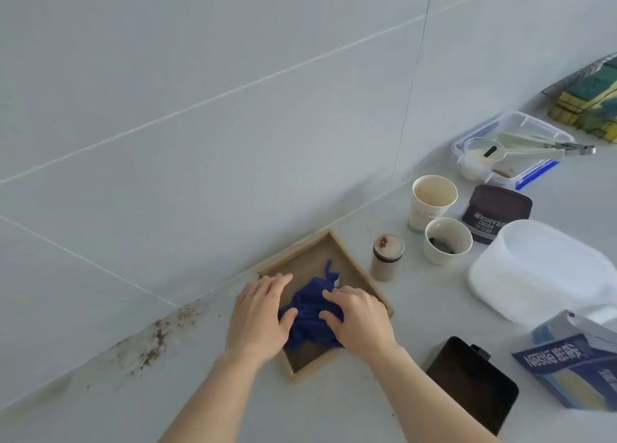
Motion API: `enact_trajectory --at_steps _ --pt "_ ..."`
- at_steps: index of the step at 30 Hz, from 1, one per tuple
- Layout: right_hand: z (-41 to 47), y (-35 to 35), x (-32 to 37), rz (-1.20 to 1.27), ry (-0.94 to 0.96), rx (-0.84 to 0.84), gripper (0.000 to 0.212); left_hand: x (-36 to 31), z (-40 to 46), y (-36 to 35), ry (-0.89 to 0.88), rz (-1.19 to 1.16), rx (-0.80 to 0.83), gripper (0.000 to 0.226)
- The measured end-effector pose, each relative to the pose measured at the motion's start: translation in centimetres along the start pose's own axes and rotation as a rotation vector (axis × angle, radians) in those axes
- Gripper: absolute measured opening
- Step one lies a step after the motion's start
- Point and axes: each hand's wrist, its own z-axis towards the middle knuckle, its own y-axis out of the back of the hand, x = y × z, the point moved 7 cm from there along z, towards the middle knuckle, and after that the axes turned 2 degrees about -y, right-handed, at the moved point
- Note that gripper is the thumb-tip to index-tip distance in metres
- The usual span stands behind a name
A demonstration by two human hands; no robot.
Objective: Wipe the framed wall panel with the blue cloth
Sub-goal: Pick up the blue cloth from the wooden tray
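Note:
A square panel with a light wooden frame (354, 262) and a brown inner face lies flat on the pale counter, close to the tiled wall. A crumpled blue cloth (310, 309) sits on its inner face. My right hand (359, 320) presses down on the cloth's right side with fingers curled over it. My left hand (258, 312) rests flat on the panel's left edge, its thumb touching the cloth. The hands hide the panel's lower left corner and part of the cloth.
Right of the panel stand a small lidded jar (386, 257), two paper cups (432, 202) (447, 240), a cocoa tub (494, 212) and a clear box with tongs (510, 145). A white container (541, 272), a Nestle carton (574, 366) and a black phone (474, 382) lie nearer. Brown stains (160, 335) mark the wall's base.

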Motion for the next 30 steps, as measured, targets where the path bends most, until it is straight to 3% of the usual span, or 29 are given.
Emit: enact_trajectory --at_steps 7,21,30 --pt "-0.1 -2.3 -1.8 0.036 -0.08 0.059 0.038 0.1 -0.1 -5.0 0.01 0.068 0.197 0.05" --pt "0.7 -0.9 -2.7 0.236 -0.224 -0.033 0.028 0.8 -0.3 -3.7 0.103 0.031 0.024 0.008" --pt "2.1 3.7 1.3 0.26 -0.161 -0.087 0.026 1.9 -0.6 3.8 0.077 -0.024 -0.117 0.011"
